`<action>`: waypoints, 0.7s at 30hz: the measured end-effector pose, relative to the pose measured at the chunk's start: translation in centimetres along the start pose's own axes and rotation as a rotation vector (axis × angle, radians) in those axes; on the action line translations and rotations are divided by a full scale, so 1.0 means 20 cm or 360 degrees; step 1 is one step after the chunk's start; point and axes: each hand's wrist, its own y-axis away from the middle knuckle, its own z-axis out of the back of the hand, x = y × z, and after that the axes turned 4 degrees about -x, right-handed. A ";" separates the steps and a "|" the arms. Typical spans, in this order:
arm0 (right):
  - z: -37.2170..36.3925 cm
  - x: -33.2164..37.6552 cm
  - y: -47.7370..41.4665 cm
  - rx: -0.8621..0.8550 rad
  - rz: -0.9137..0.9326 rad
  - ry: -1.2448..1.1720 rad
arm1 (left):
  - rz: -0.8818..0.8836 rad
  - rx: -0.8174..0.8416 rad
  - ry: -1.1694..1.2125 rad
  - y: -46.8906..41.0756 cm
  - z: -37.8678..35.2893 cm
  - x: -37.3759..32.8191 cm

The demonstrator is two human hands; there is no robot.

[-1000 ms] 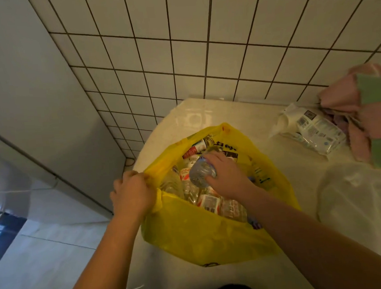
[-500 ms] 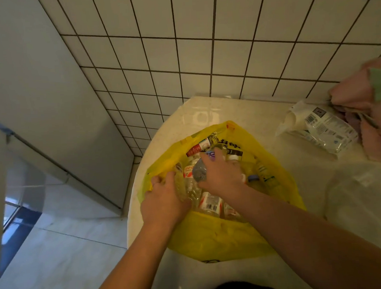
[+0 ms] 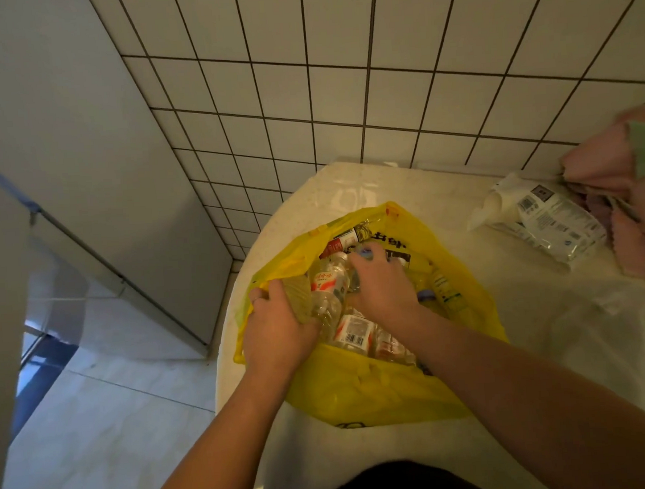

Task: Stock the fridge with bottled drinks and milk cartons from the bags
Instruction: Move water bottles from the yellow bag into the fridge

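Unloading step, by the look of it. Right of the fridge (image 3: 122,203), the left hand (image 3: 280,326) curls round a clear bottle (image 3: 329,285) inside the yellow bag (image 3: 379,392), and the right hand (image 3: 383,282) grips a blue-capped bottle (image 3: 365,252). The next move probably calls for lifting both free of the bag. Fingertips are buried among the bottles, and no milk cartons can be made out.

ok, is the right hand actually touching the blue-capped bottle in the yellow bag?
Touching. The head view shows the right hand inside the yellow bag, fingers curled round the blue-capped bottle, with only its cap poking out past the fingertips.
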 end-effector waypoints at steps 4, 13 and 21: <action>0.07 -0.04 0.07 -0.0149 -0.0050 -0.0282 | 0.0067 -0.0106 0.0202 0.00 0.07 -0.01; 0.31 -0.08 0.29 -0.0670 -0.0208 -0.1051 | -0.0014 -0.0481 0.0588 0.05 0.36 -0.04; 0.42 -0.17 0.58 -0.0593 -0.0720 -0.2268 | 0.0123 -0.0628 0.1054 0.19 0.50 -0.04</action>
